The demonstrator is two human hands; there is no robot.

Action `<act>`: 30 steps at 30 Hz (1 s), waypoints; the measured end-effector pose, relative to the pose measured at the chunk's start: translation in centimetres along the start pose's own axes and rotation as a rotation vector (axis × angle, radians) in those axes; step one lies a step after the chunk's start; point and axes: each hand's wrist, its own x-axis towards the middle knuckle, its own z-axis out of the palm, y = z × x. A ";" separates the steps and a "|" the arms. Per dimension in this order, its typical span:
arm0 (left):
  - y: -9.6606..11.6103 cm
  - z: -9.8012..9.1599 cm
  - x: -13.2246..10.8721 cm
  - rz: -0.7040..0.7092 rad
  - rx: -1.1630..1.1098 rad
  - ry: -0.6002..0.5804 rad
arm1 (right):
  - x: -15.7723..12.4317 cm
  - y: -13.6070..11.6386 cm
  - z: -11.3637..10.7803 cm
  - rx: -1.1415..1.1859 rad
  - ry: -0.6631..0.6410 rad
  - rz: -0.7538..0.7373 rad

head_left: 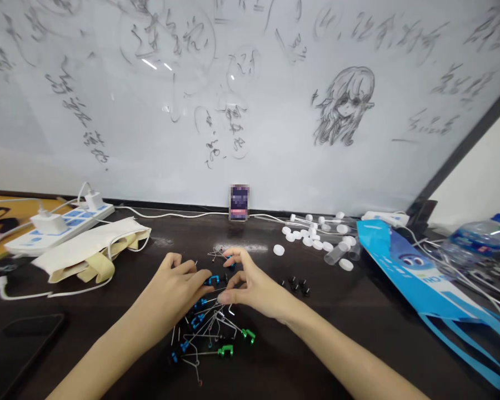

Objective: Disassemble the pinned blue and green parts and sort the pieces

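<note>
My left hand (pixel 179 286) has curled fingers, and their tips are closed on a small blue C-shaped clamp (pixel 212 280). My right hand (pixel 252 286) faces it with thumb and index finger apart; thin wire passes by the thumb tip, and whether it touches is unclear. Below both hands lies a tangle of thin metal wire rods (pixel 212 322) with small looped ends. Some carry blue clamps (pixel 197 320), others a green clamp (pixel 225 350). Just beyond the right fingers are a few more wires (pixel 217 253), partly covered by that hand.
Several small black parts (pixel 299 285) lie right of my right hand. Behind them are white caps (pixel 308 239) and clear tubes (pixel 336 253). A blue bag (pixel 404 261) and bottle (pixel 479 239) stand right; a cloth pouch (pixel 87 244), power strip (pixel 66 225) and dark phone (pixel 23 347) left.
</note>
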 end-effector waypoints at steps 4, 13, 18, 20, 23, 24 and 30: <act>0.3 0.1 0.1 -0.016 0.000 -0.006 | 0.3 0.5 0.2 -0.010 -0.055 0.089; 0.5 -0.1 0.1 -0.015 -0.072 0.015 | 0.3 0.4 0.1 -0.012 -0.021 0.080; 0.7 0.0 0.3 -0.204 -0.351 -0.060 | -0.2 -0.2 0.7 -0.314 0.018 -0.057; 0.3 -0.3 0.3 -0.344 -0.667 -0.215 | -0.6 -0.8 1.2 -0.463 0.084 -0.178; -0.3 -0.9 0.0 -0.498 -1.181 -0.435 | -1.1 -1.7 1.6 -0.611 0.084 -0.379; -0.5 -1.0 -0.1 -0.530 -1.312 -0.476 | -1.1 -1.9 1.6 -0.635 0.055 -0.440; -0.1 -1.5 -0.5 -0.788 -1.665 -0.478 | -1.5 -3.1 0.3 -0.539 -0.127 -0.513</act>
